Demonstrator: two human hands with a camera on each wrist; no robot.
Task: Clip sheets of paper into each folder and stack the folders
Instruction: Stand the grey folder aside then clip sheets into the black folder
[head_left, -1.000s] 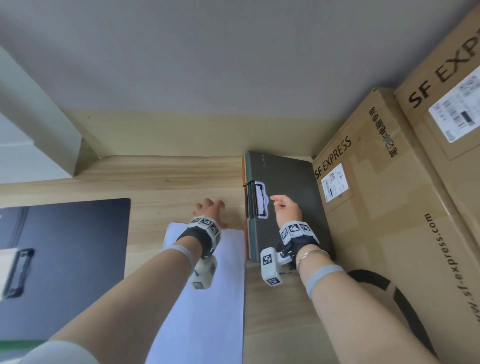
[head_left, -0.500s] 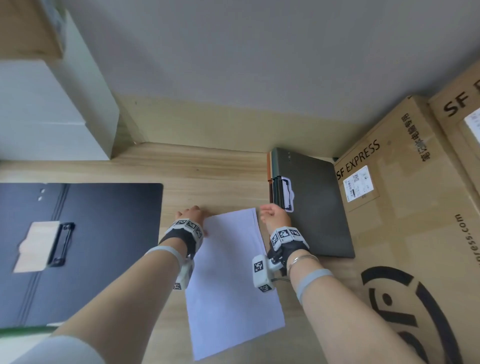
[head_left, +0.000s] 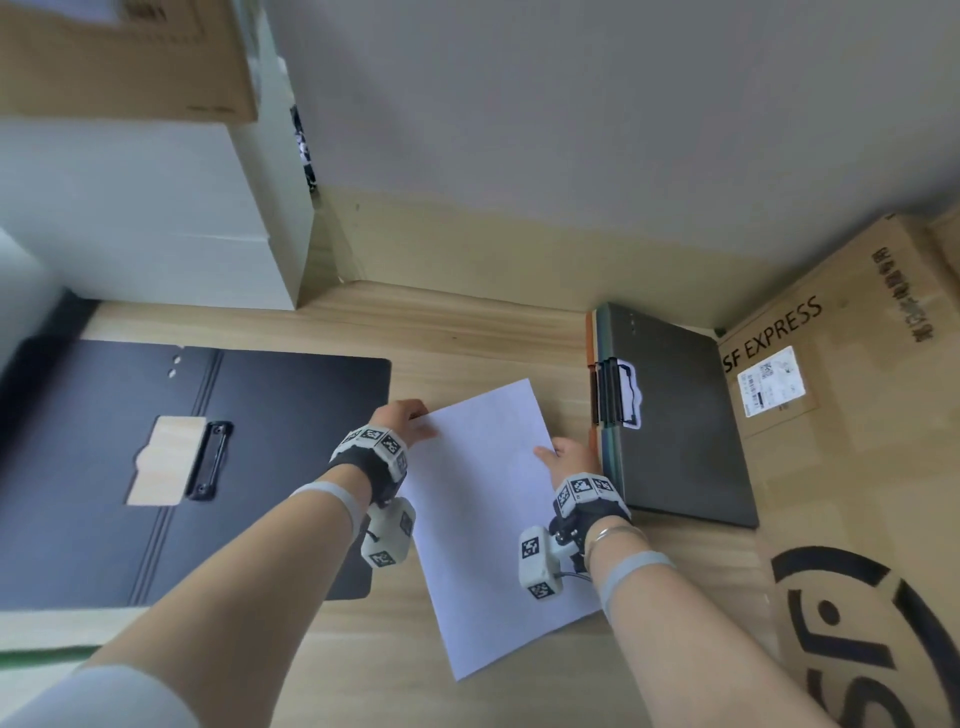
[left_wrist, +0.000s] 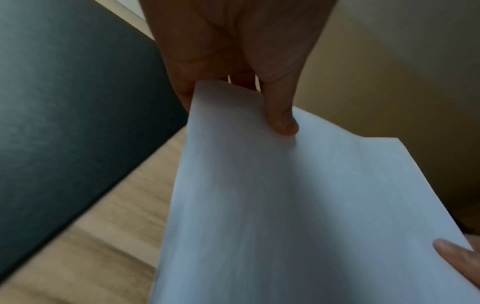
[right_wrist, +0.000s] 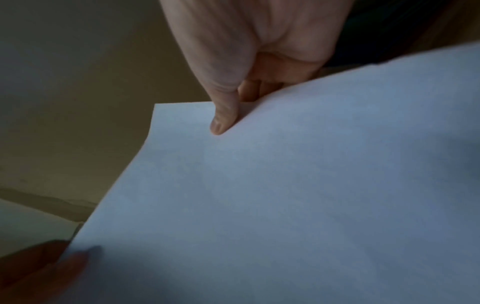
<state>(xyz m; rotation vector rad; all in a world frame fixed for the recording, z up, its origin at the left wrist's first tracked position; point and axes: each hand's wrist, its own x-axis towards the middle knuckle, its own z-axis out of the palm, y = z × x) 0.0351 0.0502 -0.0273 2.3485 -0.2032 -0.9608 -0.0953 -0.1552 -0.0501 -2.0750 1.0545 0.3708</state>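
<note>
A white sheet of paper (head_left: 493, 509) is held above the wooden desk between both hands. My left hand (head_left: 402, 423) pinches its far left corner, thumb on top (left_wrist: 281, 121). My right hand (head_left: 563, 457) pinches its right edge, thumb on top (right_wrist: 223, 121). An open black folder (head_left: 104, 457) lies flat at the left, its metal clip (head_left: 210, 460) raised over a bare patch. A stack of closed folders (head_left: 675, 426), dark grey on top with a clip on its left edge, lies at the right.
SF Express cardboard boxes (head_left: 852, 415) stand against the stack on the right. A white cabinet (head_left: 156, 223) with a cardboard box on top stands at the back left. The wall runs along the desk's far edge (head_left: 467, 296).
Both hands took hold of the sheet and lifted it, turning it and carrying it left towards the open black folder. My right hand left the stacked folders.
</note>
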